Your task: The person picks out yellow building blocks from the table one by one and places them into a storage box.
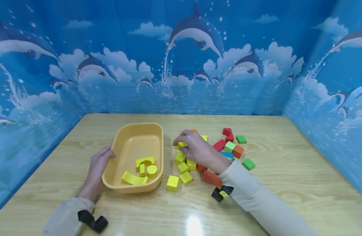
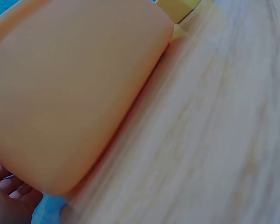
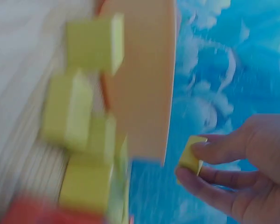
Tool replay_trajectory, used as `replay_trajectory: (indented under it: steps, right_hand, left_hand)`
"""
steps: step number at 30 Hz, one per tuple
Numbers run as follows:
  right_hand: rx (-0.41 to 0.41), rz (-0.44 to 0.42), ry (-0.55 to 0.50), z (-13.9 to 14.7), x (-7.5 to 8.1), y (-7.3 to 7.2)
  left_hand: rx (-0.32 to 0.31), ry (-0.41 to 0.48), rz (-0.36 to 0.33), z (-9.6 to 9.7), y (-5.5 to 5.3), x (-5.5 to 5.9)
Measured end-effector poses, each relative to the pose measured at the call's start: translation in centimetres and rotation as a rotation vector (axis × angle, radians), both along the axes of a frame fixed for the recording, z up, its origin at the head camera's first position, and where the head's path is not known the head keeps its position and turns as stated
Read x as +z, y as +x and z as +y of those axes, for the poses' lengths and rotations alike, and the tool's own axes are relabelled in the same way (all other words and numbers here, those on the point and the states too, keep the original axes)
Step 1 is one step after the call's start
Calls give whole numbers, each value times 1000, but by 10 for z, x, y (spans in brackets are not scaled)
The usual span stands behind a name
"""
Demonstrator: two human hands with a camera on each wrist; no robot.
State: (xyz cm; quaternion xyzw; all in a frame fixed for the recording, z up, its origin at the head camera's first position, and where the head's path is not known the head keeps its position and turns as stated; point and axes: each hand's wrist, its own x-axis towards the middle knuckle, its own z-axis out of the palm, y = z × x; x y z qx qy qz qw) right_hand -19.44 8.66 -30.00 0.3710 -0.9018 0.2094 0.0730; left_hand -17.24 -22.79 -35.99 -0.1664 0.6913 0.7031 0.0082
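My left hand (image 1: 96,167) grips the left side of a light orange plastic bin (image 1: 133,129), thumb at the rim. In the left wrist view the bin's outer wall (image 2: 79,84) fills much of the picture, with part of the hand (image 2: 14,200) at its lower corner. Inside the bin lie several yellow blocks, among them an arch (image 1: 145,160), a round one (image 1: 152,171) and a curved one (image 1: 133,179). Between thumb and fingers, my right hand (image 1: 195,149) pinches a small yellow block (image 3: 191,156), raised above the pile just right of the bin.
Loose yellow cubes (image 1: 172,183) lie by the bin's right side. Farther right are red blocks (image 1: 211,178), green blocks (image 1: 248,164), an orange block (image 1: 238,151) and a blue piece (image 1: 227,154). A dolphin-print curtain (image 1: 181,82) borders the wooden table (image 1: 287,157).
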Motion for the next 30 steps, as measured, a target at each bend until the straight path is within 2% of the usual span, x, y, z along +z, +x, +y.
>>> replay_trajectory:
  steps: [3, 9, 17, 22, 30]
  right_hand:
    - [71, 1, -6, -25, 0, 6]
    - [156, 8, 49, -65, -7, 12]
    - [277, -30, -22, -77, -26, 9]
    - [252, -27, 16, -80, -28, 8]
    - [131, -7, 83, -86, -28, 8]
  left_hand:
    - [0, 0, -15, 0, 1, -2]
    - [-1, -5, -16, 0, 1, -2]
    - [-10, -10, -22, 1, -3, 0]
    - [-11, -10, -16, 2, -4, 0]
    - [-6, 19, 17, 1, -1, -1]
